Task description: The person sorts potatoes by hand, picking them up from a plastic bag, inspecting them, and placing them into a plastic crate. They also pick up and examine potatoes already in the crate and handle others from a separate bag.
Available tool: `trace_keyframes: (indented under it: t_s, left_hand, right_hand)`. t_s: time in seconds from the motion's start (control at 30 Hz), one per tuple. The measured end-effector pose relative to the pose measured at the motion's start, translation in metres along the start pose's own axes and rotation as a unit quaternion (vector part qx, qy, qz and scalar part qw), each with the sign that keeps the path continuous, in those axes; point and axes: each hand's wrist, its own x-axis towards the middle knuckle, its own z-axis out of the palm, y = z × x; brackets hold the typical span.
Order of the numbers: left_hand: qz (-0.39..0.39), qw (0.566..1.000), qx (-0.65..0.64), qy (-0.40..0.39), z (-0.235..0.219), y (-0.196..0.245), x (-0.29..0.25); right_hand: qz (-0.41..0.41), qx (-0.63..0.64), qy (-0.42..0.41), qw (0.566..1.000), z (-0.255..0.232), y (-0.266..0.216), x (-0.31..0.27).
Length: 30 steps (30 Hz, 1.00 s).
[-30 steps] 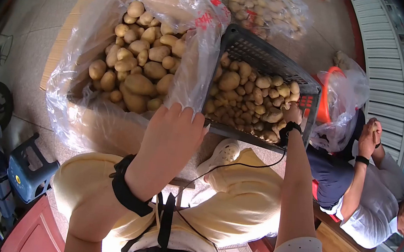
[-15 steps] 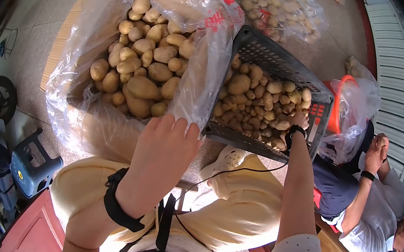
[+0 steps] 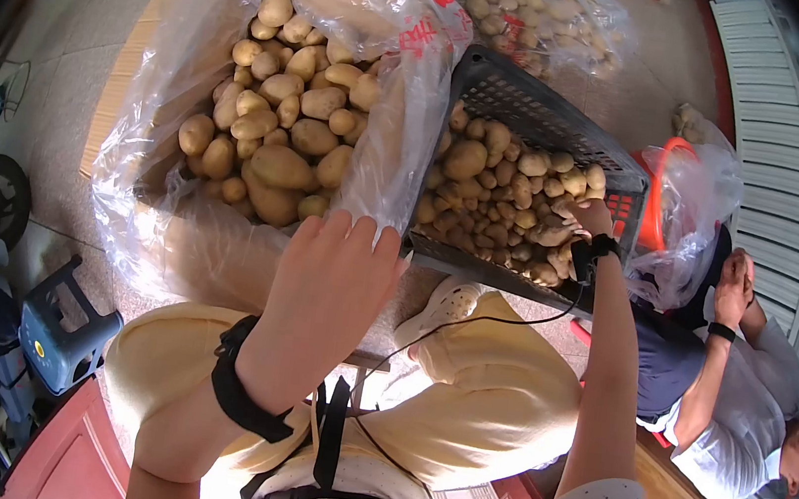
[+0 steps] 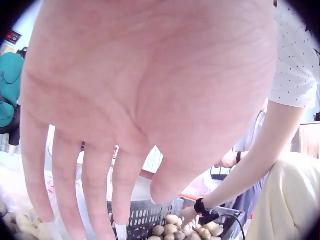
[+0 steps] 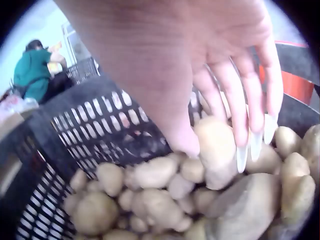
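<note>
One pale potato point(image 5: 215, 142) is found between the thumb and fingers of the right hand point(image 3: 591, 216), at the right side of the black crate point(image 3: 535, 117); whether it is pinched cannot be told. Nothing is held by the left hand point(image 3: 327, 286), its fingers straight. The potato should be hard and light, best held round its middle.

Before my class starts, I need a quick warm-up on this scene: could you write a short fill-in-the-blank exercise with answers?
1. The hand over the potatoes in the black crate is the person's ____ hand.
2. Compared with those potatoes, the ones in the box look mostly ____.
3. The box's liner is clear ____.
4. At the left of the head view, the stool is coloured ____.

Missing words: right; larger; plastic; blue.
</note>
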Motion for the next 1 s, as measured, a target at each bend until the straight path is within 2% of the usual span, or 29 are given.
trace_keyframes:
  t_s: [0.03,0.07,0.13,0.2,0.27,0.4,0.43,0.47,0.5,0.57,0.63,0.67,0.7,0.77,0.8,0.83,0.87,0.9,0.97,1.0]
  left_hand:
    - [0.005,1.0,0.004,0.002,0.0,0.001,-0.001]
    - [0.011,1.0,0.008,0.005,0.0,0.002,-0.002]
    - [0.009,1.0,0.007,0.003,0.0,0.004,-0.005]
    - [0.005,1.0,0.008,0.0,0.001,0.004,-0.009]
    - [0.026,0.999,0.024,0.041,0.002,0.002,-0.013]
    - [0.02,0.999,0.026,0.024,0.0,0.0,-0.012]
    - [0.03,0.997,-0.004,0.073,0.001,-0.001,-0.011]
    - [0.04,0.991,-0.033,0.121,0.0,-0.001,-0.009]
    - [0.044,0.991,-0.026,0.124,-0.004,0.0,-0.008]
    - [0.028,0.991,-0.036,0.128,-0.012,0.002,-0.005]
    - [0.038,0.99,-0.055,0.125,-0.016,0.0,-0.004]
    - [0.045,0.988,-0.083,0.123,-0.016,0.0,-0.003]
    - [0.047,0.989,-0.075,0.121,-0.017,-0.001,-0.003]
    - [0.062,0.972,-0.183,0.132,-0.018,-0.003,-0.002]
    - [0.066,0.974,-0.176,0.127,-0.02,-0.005,-0.001]
    - [0.035,0.967,-0.228,0.108,-0.021,-0.007,0.001]
    - [0.003,0.956,-0.28,0.088,-0.023,-0.008,0.003]
    - [0.006,0.958,-0.274,0.084,-0.023,-0.01,0.004]
    - [-0.022,0.929,-0.363,0.066,-0.02,-0.013,0.006]
    - [-0.019,0.931,-0.358,0.062,-0.02,-0.013,0.007]
  right_hand:
    - [0.027,0.136,-0.112,0.984,-0.012,-0.008,-0.008]
    - [0.029,0.136,-0.107,0.984,-0.021,-0.014,-0.02]
    - [-0.035,0.165,-0.119,0.978,-0.034,-0.05,-0.061]
    - [-0.047,0.189,-0.113,0.974,-0.043,-0.088,-0.11]
    - [-0.081,0.238,-0.127,0.96,-0.039,-0.104,-0.144]
    - [-0.101,0.306,-0.164,0.933,-0.043,-0.158,-0.22]
    - [-0.103,0.309,-0.161,0.932,-0.04,-0.163,-0.231]
    - [-0.112,0.38,-0.201,0.896,-0.037,-0.167,-0.239]
    - [-0.123,0.447,-0.24,0.853,-0.036,-0.173,-0.246]
    - [-0.108,0.466,-0.251,0.841,-0.031,-0.188,-0.258]
    - [-0.102,0.517,-0.327,0.784,-0.021,-0.195,-0.26]
    - [-0.106,0.523,-0.328,0.78,-0.017,-0.197,-0.261]
    - [-0.106,0.54,-0.358,0.754,-0.013,-0.2,-0.261]
    - [-0.106,0.573,-0.417,0.698,-0.007,-0.205,-0.262]
    - [-0.119,0.584,-0.423,0.682,-0.003,-0.209,-0.265]
    - [-0.121,0.591,-0.423,0.676,-0.001,-0.211,-0.266]
    - [-0.11,0.607,-0.438,0.655,0.002,-0.212,-0.267]
    - [-0.099,0.62,-0.452,0.633,0.004,-0.213,-0.267]
    - [-0.11,0.624,-0.458,0.624,0.006,-0.213,-0.268]
    - [-0.12,0.62,-0.464,0.621,0.006,-0.213,-0.269]
